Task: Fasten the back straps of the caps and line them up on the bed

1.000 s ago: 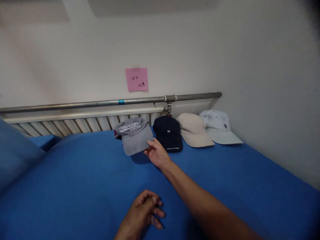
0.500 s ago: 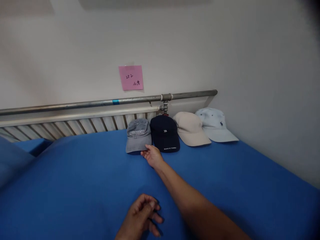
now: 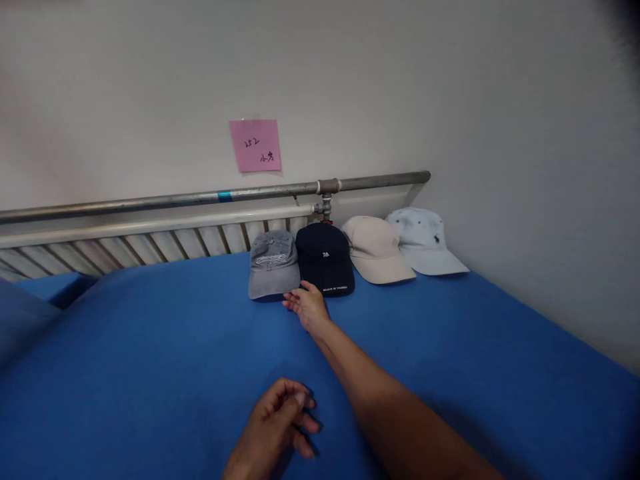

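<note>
A row of baseball caps lies on the blue bed sheet (image 3: 165, 347) against the wall. The grey cap (image 3: 274, 263) with white lettering is leftmost, beside the navy cap (image 3: 326, 257), then the beige cap (image 3: 377, 250) and the pale blue-white cap (image 3: 425, 240). My right hand (image 3: 307, 305) is at the right front corner of the grey cap's brim, fingers apart and holding nothing; whether a fingertip still touches the brim I cannot tell. Nearer to me, my left hand (image 3: 277, 420) rests low over the sheet with loosely bent, separated fingers and nothing in it.
Behind the bed runs a white radiator (image 3: 165, 248) with a metal pipe (image 3: 175, 200) above it. A pink note (image 3: 255, 147) with handwriting is stuck to the wall (image 3: 500, 133). Some blue fabric (image 3: 25, 320) stands at the left edge.
My right hand has let go of the grey cap's brim; its thumb has come off the top. The cap rests in about the same place. My left hand has hardly moved; the view shifted slightly.
</note>
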Action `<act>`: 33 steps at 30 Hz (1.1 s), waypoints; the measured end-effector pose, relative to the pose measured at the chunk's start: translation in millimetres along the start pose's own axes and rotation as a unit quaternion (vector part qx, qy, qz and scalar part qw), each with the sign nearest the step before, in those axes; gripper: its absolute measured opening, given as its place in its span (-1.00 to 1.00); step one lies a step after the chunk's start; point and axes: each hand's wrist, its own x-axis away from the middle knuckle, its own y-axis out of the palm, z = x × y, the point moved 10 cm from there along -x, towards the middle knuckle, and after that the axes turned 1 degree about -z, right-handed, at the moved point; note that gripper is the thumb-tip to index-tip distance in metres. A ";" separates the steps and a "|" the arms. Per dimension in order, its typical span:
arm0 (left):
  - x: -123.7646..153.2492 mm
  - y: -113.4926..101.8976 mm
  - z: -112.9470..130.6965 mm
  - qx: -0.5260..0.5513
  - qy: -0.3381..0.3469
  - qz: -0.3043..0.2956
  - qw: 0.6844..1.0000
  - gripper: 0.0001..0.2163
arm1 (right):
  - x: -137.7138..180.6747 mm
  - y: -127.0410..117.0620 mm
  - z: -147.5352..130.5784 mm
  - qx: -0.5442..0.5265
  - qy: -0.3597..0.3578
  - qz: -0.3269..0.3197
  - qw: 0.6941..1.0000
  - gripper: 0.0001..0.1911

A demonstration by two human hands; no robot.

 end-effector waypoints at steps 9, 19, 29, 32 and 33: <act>2.8 0.1 2.6 -0.026 0.018 0.004 0.999 -0.58 | 36.7 -20.5 -7.1 0.040 -0.005 -0.018 0.999 -0.55; 12.0 -6.4 16.4 0.045 0.054 0.037 0.997 -0.85 | 124.6 -51.6 -5.3 0.126 -0.015 -0.060 0.990 -0.73; 162.0 -144.1 2.0 0.227 0.173 0.346 0.894 -0.93 | 159.9 -54.4 -5.3 0.257 -0.009 -0.092 0.962 -0.77; 230.3 -182.9 -20.5 0.308 0.208 0.421 0.827 -0.92 | 164.5 -51.1 -8.2 0.264 -0.016 -0.098 0.959 -0.75; 249.2 -194.8 -25.9 0.332 0.222 0.441 0.804 -0.89 | 165.5 -50.7 -9.0 0.265 -0.017 -0.099 0.959 -0.74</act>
